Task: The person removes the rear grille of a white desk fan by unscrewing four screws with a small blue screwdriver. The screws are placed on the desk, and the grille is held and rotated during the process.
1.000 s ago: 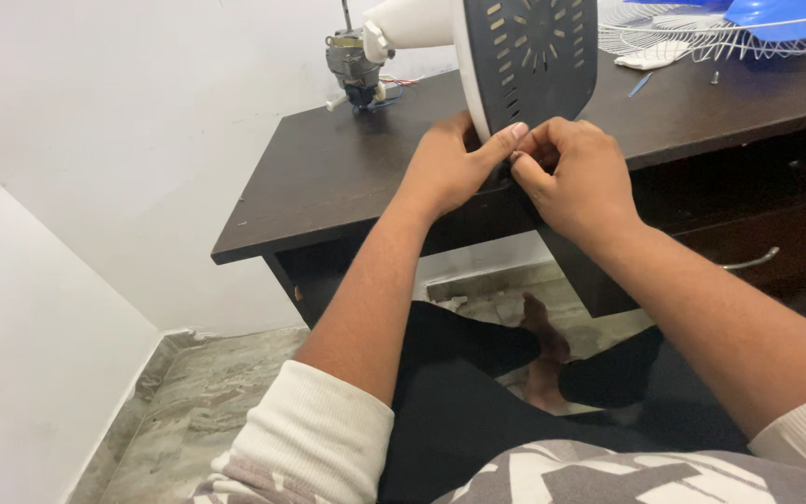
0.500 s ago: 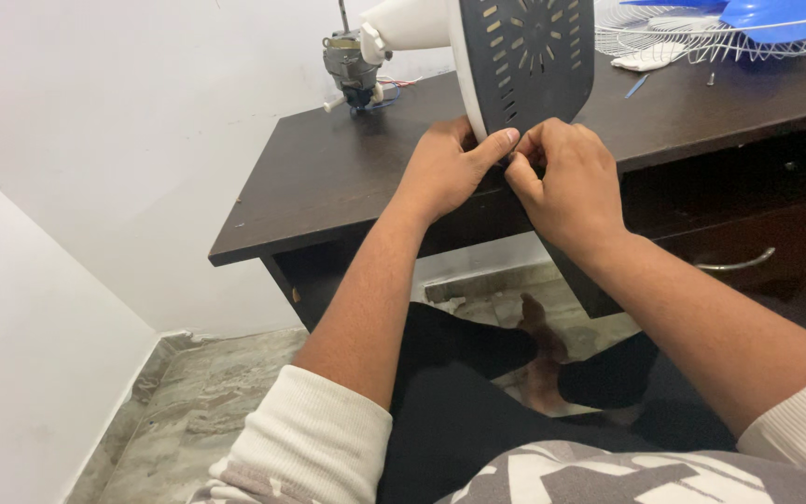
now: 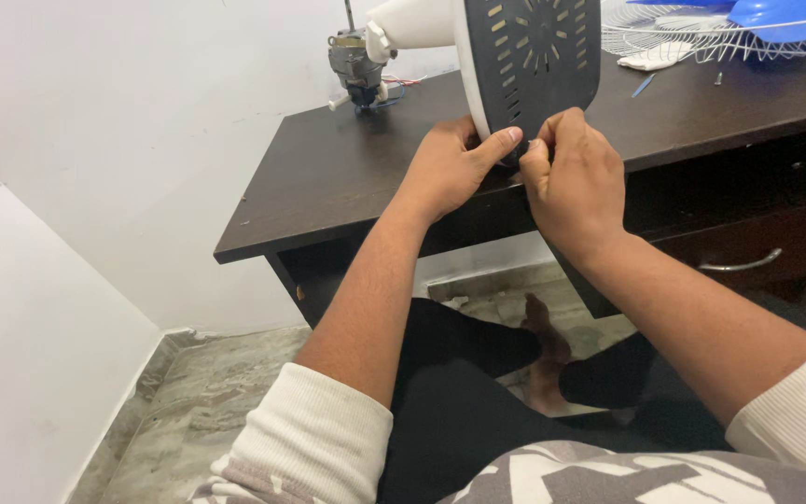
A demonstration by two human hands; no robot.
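Hands [image 3: 515, 173] on slotted fan base [image 3: 538, 56]

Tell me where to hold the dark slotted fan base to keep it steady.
Hold the fan base at its lower white rim, from the left, where the left hand already braces it. It stands on edge on the desk; the right hand pinches at its lower edge.

Bare dark desk top [image 3: 347, 168] left of the fan base [image 3: 534, 56]; motor [image 3: 354, 65] behind, wire grille [image 3: 683, 37] right.
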